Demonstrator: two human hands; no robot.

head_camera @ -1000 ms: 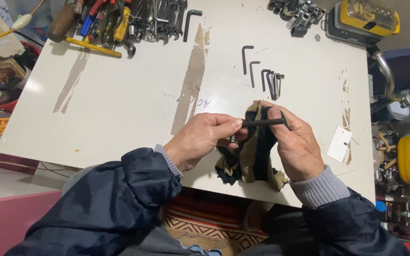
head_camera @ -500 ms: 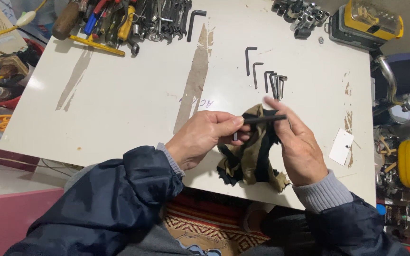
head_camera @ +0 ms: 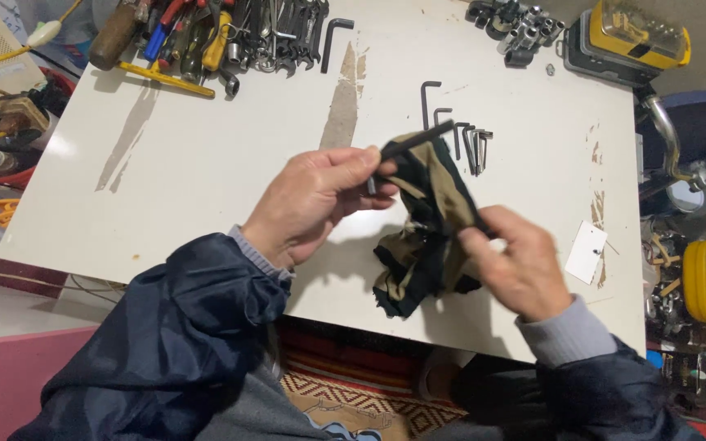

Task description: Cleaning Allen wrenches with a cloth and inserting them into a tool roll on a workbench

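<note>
My left hand (head_camera: 314,196) grips a black hex key (head_camera: 415,139) by its short bent end, its long arm pointing up and to the right above the table. My right hand (head_camera: 516,265) pinches a tan and black rag (head_camera: 426,216) that hangs between both hands and partly drapes over the key. Just behind the rag, a row of several smaller hex keys (head_camera: 459,131) lies on the white table (head_camera: 230,155).
A heap of wrenches, screwdrivers and pliers (head_camera: 214,37) sits at the table's back left, with a large hex key (head_camera: 332,41) beside it. Sockets (head_camera: 512,28) and a yellow case (head_camera: 635,37) are at the back right. A white tag (head_camera: 586,249) lies near the right edge.
My left hand has lifted the hex key up and away from me, tilting it. My right hand has slid off the key down to the rag's lower part.
</note>
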